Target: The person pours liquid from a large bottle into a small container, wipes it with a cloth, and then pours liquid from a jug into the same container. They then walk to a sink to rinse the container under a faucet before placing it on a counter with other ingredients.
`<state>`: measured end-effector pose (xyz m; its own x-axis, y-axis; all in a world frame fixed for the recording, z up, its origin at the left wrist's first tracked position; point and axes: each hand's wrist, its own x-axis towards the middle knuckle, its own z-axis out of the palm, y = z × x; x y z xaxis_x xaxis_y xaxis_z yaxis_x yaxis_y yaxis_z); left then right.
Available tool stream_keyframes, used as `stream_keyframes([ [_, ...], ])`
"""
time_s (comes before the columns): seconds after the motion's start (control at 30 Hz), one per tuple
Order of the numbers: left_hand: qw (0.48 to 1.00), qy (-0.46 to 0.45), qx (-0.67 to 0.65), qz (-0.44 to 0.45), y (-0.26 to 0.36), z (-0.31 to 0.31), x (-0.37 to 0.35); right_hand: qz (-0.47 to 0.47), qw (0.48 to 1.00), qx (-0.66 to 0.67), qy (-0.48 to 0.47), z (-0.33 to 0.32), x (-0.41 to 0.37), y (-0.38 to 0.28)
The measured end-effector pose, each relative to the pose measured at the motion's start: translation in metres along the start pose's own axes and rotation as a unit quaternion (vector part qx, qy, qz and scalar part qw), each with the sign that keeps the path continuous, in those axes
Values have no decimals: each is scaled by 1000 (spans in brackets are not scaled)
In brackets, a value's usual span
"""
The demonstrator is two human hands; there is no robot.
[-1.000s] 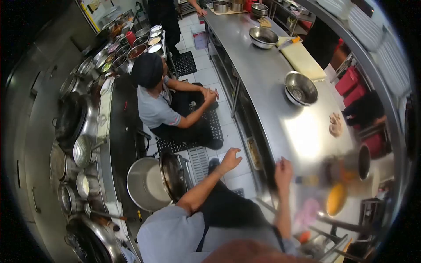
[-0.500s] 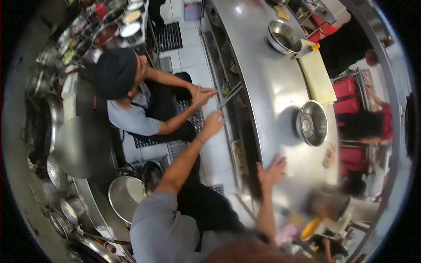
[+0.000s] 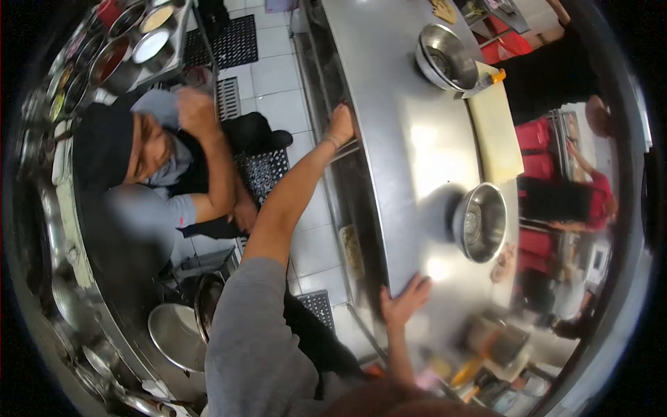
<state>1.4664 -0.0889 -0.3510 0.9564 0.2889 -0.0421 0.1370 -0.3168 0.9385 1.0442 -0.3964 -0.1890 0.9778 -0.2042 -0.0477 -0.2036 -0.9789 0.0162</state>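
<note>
My left hand [image 3: 340,125] reaches forward to the near edge of the steel counter [image 3: 397,139]. Its fingers are curled closed against the side, above the lower shelf; what they grip is hidden. A thin metal bar [image 3: 344,153] shows just below that wrist. My right hand [image 3: 405,302] rests on the counter's corner, fingers spread, holding nothing. Beyond it stands a steel bowl [image 3: 481,224]. Farther along are stacked steel bowls [image 3: 446,59] and a knife with an orange handle [image 3: 497,76] on a pale cutting board [image 3: 495,139].
A person in a black cap [image 3: 104,144] is low down on the left, near a black floor mat [image 3: 262,174]. A large pot [image 3: 177,337] stands at lower left. Food containers [image 3: 151,45] fill the upper left. Other people are beyond the counter.
My left hand has moved forward to the counter's side and closed. My right hand stays on the counter. The person in the cap has parted their hands, one raised near the head. The view has shifted.
</note>
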Motion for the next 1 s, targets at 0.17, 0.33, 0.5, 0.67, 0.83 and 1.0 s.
stream_keyframes([
  [0.17,795,-4,-548,-260,-107,82,93,6,1000,24,-1,1,-1,0],
  [0.33,827,-13,-504,-248,-87,64,86,19,999,26,-13,0,-2,-1],
  [0.5,848,-12,-481,-223,-81,48,97,17,999,31,-11,-4,-2,-1],
  [0.67,933,-2,-345,-102,-58,3,93,18,999,35,-8,-4,-2,-1],
  [0.83,972,-29,-230,-23,-37,-59,41,15,999,39,6,-7,-1,-5],
  [1.0,989,21,-129,-69,-17,-101,-36,39,998,50,-19,-15,0,-12],
])
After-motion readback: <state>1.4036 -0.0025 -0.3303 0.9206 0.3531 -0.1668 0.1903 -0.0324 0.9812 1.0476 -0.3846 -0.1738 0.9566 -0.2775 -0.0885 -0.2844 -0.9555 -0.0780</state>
